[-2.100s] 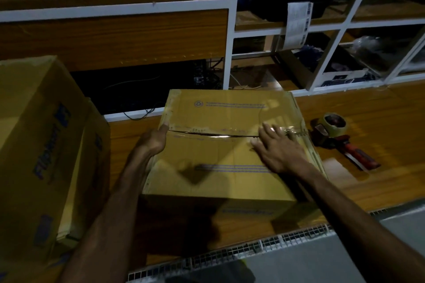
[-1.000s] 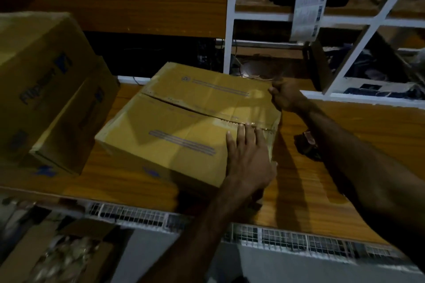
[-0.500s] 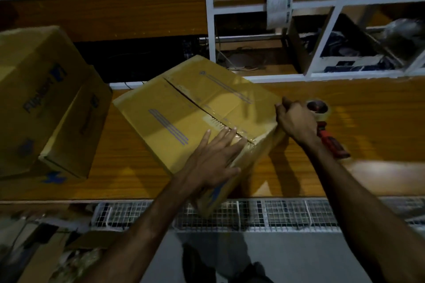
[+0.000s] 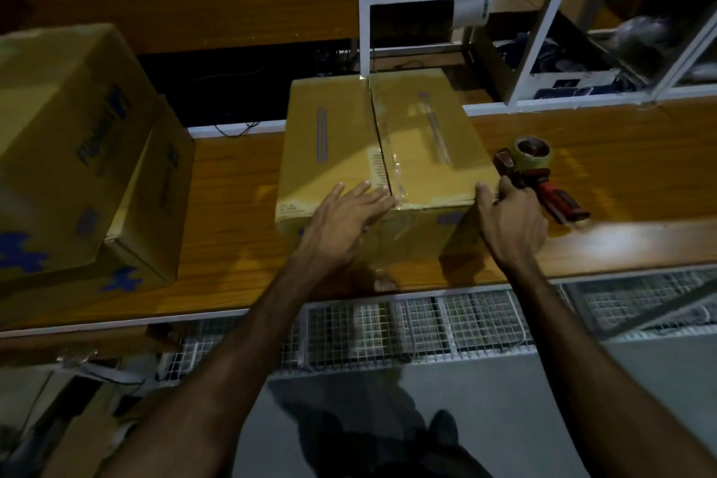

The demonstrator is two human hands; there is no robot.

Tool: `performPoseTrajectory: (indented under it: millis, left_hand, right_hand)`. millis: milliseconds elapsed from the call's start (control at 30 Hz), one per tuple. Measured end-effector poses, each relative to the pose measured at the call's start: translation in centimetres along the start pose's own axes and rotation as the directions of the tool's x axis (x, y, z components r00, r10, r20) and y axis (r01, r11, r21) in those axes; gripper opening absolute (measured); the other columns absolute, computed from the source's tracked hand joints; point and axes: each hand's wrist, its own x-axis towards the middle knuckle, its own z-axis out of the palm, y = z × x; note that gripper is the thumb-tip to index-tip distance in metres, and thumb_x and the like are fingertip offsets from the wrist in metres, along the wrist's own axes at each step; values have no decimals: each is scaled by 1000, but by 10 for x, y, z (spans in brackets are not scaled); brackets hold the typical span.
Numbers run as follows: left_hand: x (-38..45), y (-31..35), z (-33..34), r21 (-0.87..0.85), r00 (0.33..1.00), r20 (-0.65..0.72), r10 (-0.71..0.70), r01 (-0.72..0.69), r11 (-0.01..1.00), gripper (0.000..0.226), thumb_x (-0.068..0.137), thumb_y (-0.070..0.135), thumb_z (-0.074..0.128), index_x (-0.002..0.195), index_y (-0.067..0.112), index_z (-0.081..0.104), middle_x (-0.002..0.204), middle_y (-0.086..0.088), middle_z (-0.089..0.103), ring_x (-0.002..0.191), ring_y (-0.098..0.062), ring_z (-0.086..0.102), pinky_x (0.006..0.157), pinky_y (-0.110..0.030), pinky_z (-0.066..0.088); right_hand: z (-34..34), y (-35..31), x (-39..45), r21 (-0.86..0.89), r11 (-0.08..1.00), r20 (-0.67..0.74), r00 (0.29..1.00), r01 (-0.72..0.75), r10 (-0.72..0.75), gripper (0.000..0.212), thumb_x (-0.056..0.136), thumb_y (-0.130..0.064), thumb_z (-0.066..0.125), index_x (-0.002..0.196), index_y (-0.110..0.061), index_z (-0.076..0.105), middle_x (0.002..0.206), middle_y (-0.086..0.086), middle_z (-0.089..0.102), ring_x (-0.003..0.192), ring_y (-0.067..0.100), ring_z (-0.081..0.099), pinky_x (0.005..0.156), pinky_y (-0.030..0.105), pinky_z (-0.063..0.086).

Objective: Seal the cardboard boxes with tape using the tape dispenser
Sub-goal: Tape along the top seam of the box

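Two big cartons (image 4: pixel 70 151) sit stacked at the far left of the counter (image 4: pixel 232 213), the lower one mostly covered by the upper and both running off the frame edge, so their print is only partly readable. Centre stage is the cardboard box (image 4: pixel 337 144), closed, its flap seam running away from the person, with a strip of clear tape (image 4: pixel 395 171) glinting along the near stretch of that seam and down over the front edge. How far the tape carries toward the back is hard to judge in this dim light.

Left hand (image 4: pixel 341 221) lies flat on the near top edge, its fingers (image 4: pixel 364 192) spread apart and pressing right beside the seam, fingertips touching the tape. Right hand (image 4: pixel 512 221) is at the box's near right corner, thumb up on the top edge, the other fingers curled round the side wall and partly out of sight.

Tape dispenser (image 4: pixel 539 175) lies on the counter just beside that right hand, roll toward the shelving, red handle pointing right; the hand's knuckles cover part of its frame, and whether they touch it I can't say.

Shelving behind is too dark to read.
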Motion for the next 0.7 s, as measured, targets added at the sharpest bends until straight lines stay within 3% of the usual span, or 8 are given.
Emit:
performPoseTrajectory:
  millis: [67, 167, 267, 367, 467, 567, 633, 700]
  left_hand:
    - [3, -3, 6, 2, 998, -65, 0, 0, 1000, 84, 93, -4, 65, 159, 39, 34, 165, 8, 38, 155, -18, 31, 127, -52, 18]
    - [4, 3, 9, 4, 996, -90, -13, 14, 1000, 81, 94, 1, 66, 160, 35, 33, 166, 6, 38, 156, -21, 29, 129, -51, 16]
    - [5, 15, 5, -53, 997, -71, -30, 27, 998, 73, 96, 19, 63, 162, 29, 34, 168, 3, 34, 157, -21, 25, 129, -47, 6]
    - [13, 25, 0, -153, 997, -70, -29, 18, 988, 62, 98, 29, 58, 158, 25, 43, 166, 1, 39, 156, -21, 28, 128, -44, 6]
    - [31, 40, -2, -166, 999, -35, -24, 18, 986, 57, 103, 41, 54, 157, 24, 46, 165, -2, 40, 155, -23, 29, 128, -46, 14]
    - [55, 60, 1, -155, 1000, -16, 6, -9, 988, 57, 104, 51, 50, 155, 25, 48, 164, -1, 42, 153, -24, 33, 126, -48, 24]
    - [73, 74, 3, -166, 1000, -6, 5, -6, 986, 56, 105, 52, 48, 154, 26, 49, 163, -1, 43, 152, -23, 35, 125, -48, 28]
    - [92, 87, 5, -178, 1000, -10, 5, -6, 984, 53, 105, 50, 48, 152, 24, 53, 161, -3, 47, 151, -26, 38, 123, -48, 32]
  right_hand:
    - [1, -1, 5, 25, 999, 31, 999, -27, 26, 55, 98, -67, 43, 93, -16, 62, 89, 14, 60, 85, 35, 61, 77, 44, 53]
    - [-4, -3, 13, 143, 990, 78, 997, 6, -18, 44, 99, -60, 50, 87, -18, 57, 79, 7, 53, 76, 28, 57, 60, 33, 36]
    - [-13, 5, 21, 359, 933, 153, 987, -22, -36, 43, 108, -47, 55, 115, -12, 78, 94, -3, 67, 90, 17, 62, 69, 29, 40]
    - [-16, 30, 32, 449, 878, 222, 973, -164, 68, 46, 109, -48, 52, 103, -12, 80, 94, 4, 75, 92, 25, 69, 71, 31, 43]
    - [-25, 58, 50, 311, 940, 241, 968, -138, 62, 35, 109, -31, 57, 123, -5, 76, 115, 17, 76, 111, 35, 69, 87, 37, 51]
    - [-31, 86, 81, 96, 995, 333, 943, -8, -25, 28, 109, -23, 58, 127, -8, 73, 100, 13, 72, 91, 33, 71, 71, 31, 48]
    - [-24, 109, 112, -32, 998, 447, 894, 61, -40, 20, 106, -33, 60, 121, -24, 69, 102, 7, 73, 80, 22, 70, 67, 32, 56]
    - [-4, 142, 151, -143, 983, 540, 841, 113, -18, 36, 95, -56, 53, 124, -35, 59, 117, 12, 70, 94, 27, 70, 83, 47, 63]
